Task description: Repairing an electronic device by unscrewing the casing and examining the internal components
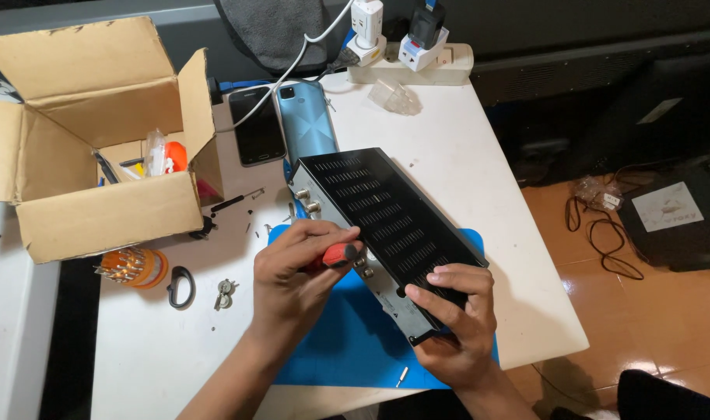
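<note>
Near the worktop's [479,163] front edge, the left hand [296,276] grips a red screwdriver [335,255] against the black box [386,229], which the right hand [452,319] clamps.

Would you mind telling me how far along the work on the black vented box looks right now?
Already done: a few loose screws lie on the white table, so some look removed. In hand: the left hand holds a red-handled screwdriver at the black vented box, near its connectors, while the right hand steadies it on edge. Left: the vented cover is still on.
</note>
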